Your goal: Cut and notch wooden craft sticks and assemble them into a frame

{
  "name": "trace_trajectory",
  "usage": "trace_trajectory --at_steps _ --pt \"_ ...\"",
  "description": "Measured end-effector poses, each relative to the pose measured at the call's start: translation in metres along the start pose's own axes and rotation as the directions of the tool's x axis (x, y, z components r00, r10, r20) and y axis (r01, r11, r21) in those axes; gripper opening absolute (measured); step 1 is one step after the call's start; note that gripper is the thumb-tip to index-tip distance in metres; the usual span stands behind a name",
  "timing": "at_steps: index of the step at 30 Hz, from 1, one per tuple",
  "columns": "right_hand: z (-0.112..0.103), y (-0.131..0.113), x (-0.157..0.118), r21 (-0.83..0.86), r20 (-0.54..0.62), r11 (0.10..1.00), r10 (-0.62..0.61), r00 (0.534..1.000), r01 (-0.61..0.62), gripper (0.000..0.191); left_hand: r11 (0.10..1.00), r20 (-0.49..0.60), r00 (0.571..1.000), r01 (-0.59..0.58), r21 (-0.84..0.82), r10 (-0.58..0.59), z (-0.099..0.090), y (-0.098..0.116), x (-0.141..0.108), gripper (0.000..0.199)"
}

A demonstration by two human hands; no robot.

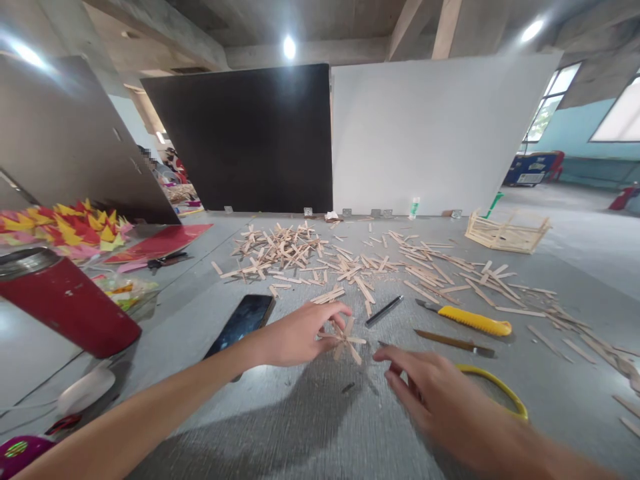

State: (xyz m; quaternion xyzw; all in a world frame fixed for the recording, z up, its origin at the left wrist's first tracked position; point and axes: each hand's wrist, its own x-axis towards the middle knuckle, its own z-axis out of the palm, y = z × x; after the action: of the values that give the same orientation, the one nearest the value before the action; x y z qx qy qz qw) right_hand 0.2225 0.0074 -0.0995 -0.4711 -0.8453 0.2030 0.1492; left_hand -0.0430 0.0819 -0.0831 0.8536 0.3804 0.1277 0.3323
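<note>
My left hand (pixel 295 333) is closed in a pinch on a small star of wooden sticks (pixel 344 341), its arms spreading out from the centre just above the table. To the right of the star is my right hand (pixel 425 387), palm down with its fingers loosely bent and apart; nothing shows between them. A yellow-handled pair of scissors (pixel 517 393) lies partly hidden behind that hand, and a small dark tip shows by its index finger. Beyond the hands lie a dark pen (pixel 384 311), a yellow utility knife (pixel 475 321) and a thin brown-handled tool (pixel 455 342).
Loose wooden sticks (pixel 285 247) are scattered over the back and right of the table. A phone (pixel 245 323) lies by my left forearm. At left are a red tumbler (pixel 70 300), a white mouse (pixel 87 387) and folded paper pieces (pixel 65 227). A stick-built frame (pixel 507 233) stands back right.
</note>
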Motion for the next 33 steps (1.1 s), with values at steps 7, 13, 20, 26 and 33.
trace_trajectory --at_steps 7,13,20,26,33 --pt "0.003 -0.002 0.001 -0.016 0.063 1.0 -0.012 0.998 0.013 0.019 0.999 0.002 0.999 0.037 0.004 -0.037 0.001 -0.005 0.002 0.045" --pt "0.006 0.003 0.0 0.0 0.033 0.999 -0.035 0.999 0.035 0.029 0.992 -0.098 0.987 0.129 -0.005 -0.129 0.019 -0.014 0.004 0.037" --pt "0.007 0.008 0.0 0.025 0.024 0.994 -0.106 0.994 0.106 0.048 0.986 -0.1 0.992 0.062 -0.152 -0.078 0.04 -0.009 0.01 0.008" --pt "0.01 0.007 0.001 0.038 -0.039 0.999 -0.034 0.999 0.035 0.043 0.97 -0.084 0.994 0.049 -0.239 -0.071 0.035 0.002 0.009 0.006" --pt "0.014 0.006 0.004 0.271 -0.021 0.96 0.078 0.997 -0.07 0.071 0.942 -0.055 0.998 0.011 -0.336 -0.031 0.031 0.016 0.007 0.011"
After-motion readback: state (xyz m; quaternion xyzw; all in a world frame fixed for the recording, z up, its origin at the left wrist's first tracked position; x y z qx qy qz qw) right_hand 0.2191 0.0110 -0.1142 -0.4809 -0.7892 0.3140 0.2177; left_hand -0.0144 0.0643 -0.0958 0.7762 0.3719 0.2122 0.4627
